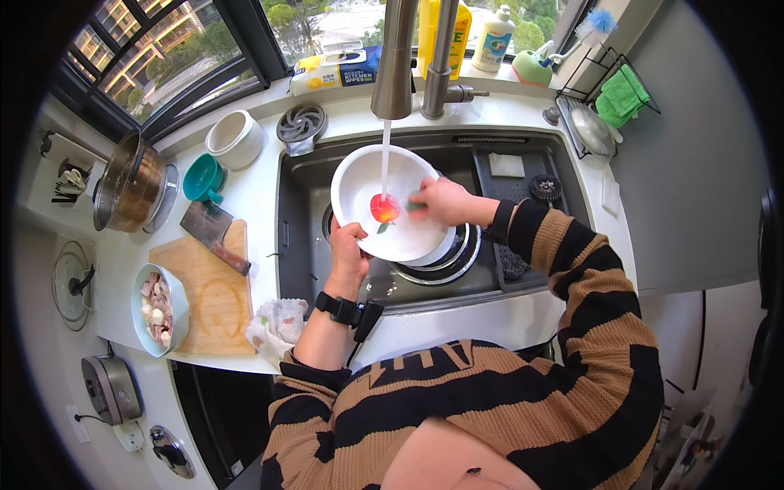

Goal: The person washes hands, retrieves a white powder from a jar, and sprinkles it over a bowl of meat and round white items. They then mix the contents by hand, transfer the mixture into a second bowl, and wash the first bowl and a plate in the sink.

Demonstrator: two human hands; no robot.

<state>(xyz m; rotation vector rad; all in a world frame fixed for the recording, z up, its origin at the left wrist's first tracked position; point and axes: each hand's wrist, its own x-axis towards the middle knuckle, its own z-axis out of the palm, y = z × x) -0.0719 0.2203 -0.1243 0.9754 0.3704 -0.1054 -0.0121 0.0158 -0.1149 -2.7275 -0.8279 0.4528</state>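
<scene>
My left hand [348, 254] grips the lower left rim of a white bowl [355, 177], tilted over the sink [300, 245]. A red and yellow fruit picture with a green leaf [385, 209] shows on its inner bottom. Blurred by motion, my right hand [450, 201] holds a greenish scrubbing pad [417, 205] against the bowl's inside. Water [386, 147] runs from the metal faucet [392, 73] into the bowl. Beneath it, other round vessels [468, 263] stand in the sink, partly hidden.
On the left lie a cutting board [202, 294], a cleaver [211, 229] and a light blue bowl of raw meat pieces [160, 312]. A steel pot [130, 184] stands farther back. A crumpled cloth [275, 327] rests near my left forearm. A dark drain tray [490, 177] sits inside the sink's right side.
</scene>
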